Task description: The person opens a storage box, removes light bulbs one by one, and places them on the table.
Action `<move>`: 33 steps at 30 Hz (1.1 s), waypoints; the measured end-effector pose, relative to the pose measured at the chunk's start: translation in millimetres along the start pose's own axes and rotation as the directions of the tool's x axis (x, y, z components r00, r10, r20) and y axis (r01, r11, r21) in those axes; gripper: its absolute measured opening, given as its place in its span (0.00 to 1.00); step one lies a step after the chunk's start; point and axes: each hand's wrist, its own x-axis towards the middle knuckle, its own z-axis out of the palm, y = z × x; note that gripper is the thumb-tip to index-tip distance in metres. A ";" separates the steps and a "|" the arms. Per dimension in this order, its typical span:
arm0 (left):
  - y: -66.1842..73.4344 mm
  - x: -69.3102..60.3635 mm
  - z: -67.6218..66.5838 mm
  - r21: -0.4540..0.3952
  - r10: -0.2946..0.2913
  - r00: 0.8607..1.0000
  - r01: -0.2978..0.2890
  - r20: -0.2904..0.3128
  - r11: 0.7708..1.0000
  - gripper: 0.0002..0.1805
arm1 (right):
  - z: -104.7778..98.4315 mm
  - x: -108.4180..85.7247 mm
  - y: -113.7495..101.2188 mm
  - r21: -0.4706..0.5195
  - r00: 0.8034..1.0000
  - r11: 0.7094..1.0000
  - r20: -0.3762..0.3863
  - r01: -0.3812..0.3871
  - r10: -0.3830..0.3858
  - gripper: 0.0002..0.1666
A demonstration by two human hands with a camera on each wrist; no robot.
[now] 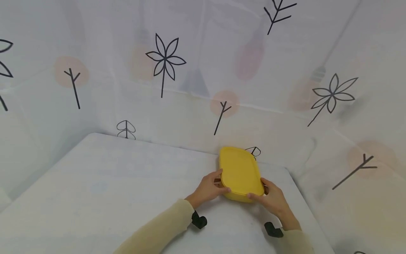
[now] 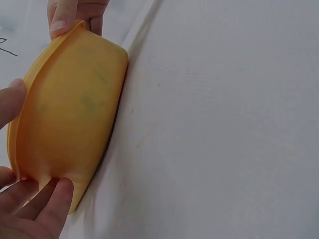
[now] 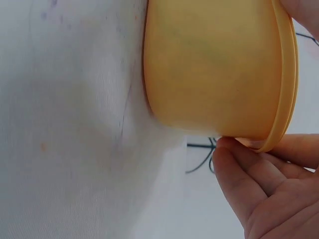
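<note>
A yellow lidded food container (image 1: 240,173) stands near the back right of the white table, its lid upward. My left hand (image 1: 210,188) grips its left side, thumb at the lid's front edge and fingers along the wall. At the near right corner my right hand (image 1: 274,201) holds it, thumb on the front rim and fingers round the side. In the left wrist view the container's wall (image 2: 75,99) shows faint greenish patches, and its base appears to meet the tabletop. The right wrist view shows fingertips (image 3: 232,154) pressed under the lid's rim (image 3: 286,74).
The white tabletop (image 1: 104,197) stretches far to the left. Behind it hangs a pale backdrop (image 1: 196,116) printed with plant drawings, close to the container's far end. A dark heart-shaped piece (image 1: 199,220) sits at my left wrist, and another dark piece (image 1: 273,230) at my right wrist.
</note>
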 end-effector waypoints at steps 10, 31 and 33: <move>-4.7 -9.0 -21.8 0.016 0.016 1.000 -0.016 -0.003 1.000 0.48 | 11.7 0.9 -19.1 0.012 1.000 1.000 -0.014 0.002 -0.002 0.64; -18.2 -30.1 -67.2 -0.002 -0.022 0.999 0.022 -0.031 1.000 0.49 | 48.9 11.8 -51.2 0.064 0.999 0.997 -0.030 0.042 -0.041 0.63; -19.2 -31.3 -73.5 0.002 -0.020 0.999 0.020 -0.028 1.000 0.49 | 51.9 12.3 -56.4 0.071 0.998 0.996 -0.033 0.048 -0.046 0.63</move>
